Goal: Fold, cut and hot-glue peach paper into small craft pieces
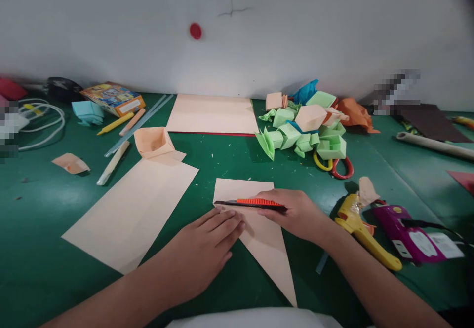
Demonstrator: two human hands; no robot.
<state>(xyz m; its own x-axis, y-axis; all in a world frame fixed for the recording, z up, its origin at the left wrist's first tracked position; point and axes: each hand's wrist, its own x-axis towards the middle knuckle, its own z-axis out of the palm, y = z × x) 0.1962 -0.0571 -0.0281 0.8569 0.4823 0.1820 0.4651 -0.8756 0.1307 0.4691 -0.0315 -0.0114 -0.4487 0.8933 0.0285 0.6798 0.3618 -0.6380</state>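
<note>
A peach sheet of paper (264, 229), folded to a long point toward me, lies on the green table. My right hand (292, 214) is closed around an orange and black utility knife (259, 202), whose blade lies across the upper part of this sheet and points left. With fingers stretched out, my left hand (215, 241) rests flat on the sheet's left edge, its fingertips just below the blade. Left of that hand is a larger peach sheet (133, 209), and a folded peach paper box (153, 143) stands at its far end.
Folded green paper pieces (291, 133) and scissors (342, 168) are at the back right. Nearer on the right lie a yellow glue gun (366, 234) and a purple power strip (409, 234). Stacked peach paper (213, 115) lies by the wall; glue sticks (138, 121) are left.
</note>
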